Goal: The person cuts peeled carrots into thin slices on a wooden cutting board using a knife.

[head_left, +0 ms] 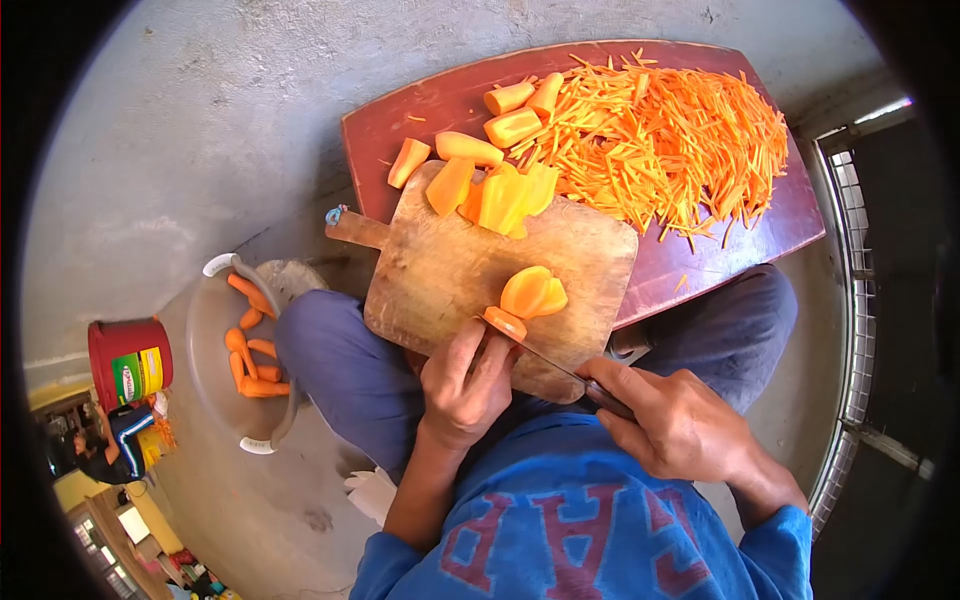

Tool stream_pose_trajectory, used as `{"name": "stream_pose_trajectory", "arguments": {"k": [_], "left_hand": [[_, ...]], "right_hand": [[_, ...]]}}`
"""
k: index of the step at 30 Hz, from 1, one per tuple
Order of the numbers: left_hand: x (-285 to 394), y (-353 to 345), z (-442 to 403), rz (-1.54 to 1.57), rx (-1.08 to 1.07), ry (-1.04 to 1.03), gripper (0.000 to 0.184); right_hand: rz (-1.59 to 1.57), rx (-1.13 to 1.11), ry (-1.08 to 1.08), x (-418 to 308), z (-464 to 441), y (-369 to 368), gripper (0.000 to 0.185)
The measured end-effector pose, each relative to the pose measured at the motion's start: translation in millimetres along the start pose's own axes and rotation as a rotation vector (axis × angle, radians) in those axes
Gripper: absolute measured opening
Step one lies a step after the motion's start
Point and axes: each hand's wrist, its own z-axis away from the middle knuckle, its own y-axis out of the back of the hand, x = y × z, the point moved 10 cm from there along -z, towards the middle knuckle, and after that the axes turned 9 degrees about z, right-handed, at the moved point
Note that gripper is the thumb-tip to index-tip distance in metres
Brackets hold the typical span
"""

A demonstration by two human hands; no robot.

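From where I stand, I see the person's left hand [465,385] with its fingertips closed on a carrot piece [504,325], low on the cutting board [430,275]. The right hand [685,420] is wrapped round the handle of a knife [552,363], whose thin blade slants across to that piece and looks to be touching it. So the hands stand apart, with the carrot right at the left fingertips and well away from the right fingers, the blade bridging the gap.

Just past the piece, a few carrot slices [533,291] lean together, near the left fingertips. Farther up the board, beyond both hands, sits a second pile of slices [508,200]. The board lies partly on a dark red table [770,225], its near part over the person's lap, its stubby handle out to the left.

Along the board's far edge are peeled carrot chunks [470,149], and to their right spreads a big heap of carrot strips [665,140]. On the floor by the left knee, a basin [212,375] holds more carrots [262,387]. Beyond it are a red bucket [122,362] and another person [110,450] in dark clothes.
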Motion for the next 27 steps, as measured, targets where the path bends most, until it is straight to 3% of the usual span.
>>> {"name": "stream_pose_trajectory", "arguments": {"k": [9, 15, 18, 21, 27], "left_hand": [[0.8, 0.9, 0.1, -0.002, 0.014, 0.013, 0.037], [-3.4, 0.6, 3.6, 0.062, 0.020, 0.060, 0.038], [-4.9, -0.6, 7.3, 0.078, 0.024, 0.086, 0.039], [-4.4, 3.5, 8.2, 0.049, 0.035, 0.049, 0.044], [-3.1, 3.7, 5.3, 0.054, 0.050, 0.028, 0.042]], "right_hand": [[0.073, 0.130, 0.209, -5.2, -56.1, -23.2, 0.044], [0.035, 0.006, 0.072, 12.9, -73.9, -31.9, 0.039], [-0.029, 0.032, 0.073, 17.9, -64.9, -21.7, 0.053], [-0.065, 0.083, 0.060, 4.0, -42.2, -1.3, 0.051], [0.026, -0.029, -0.049, -2.6, -4.6, 1.8, 0.053]]}}
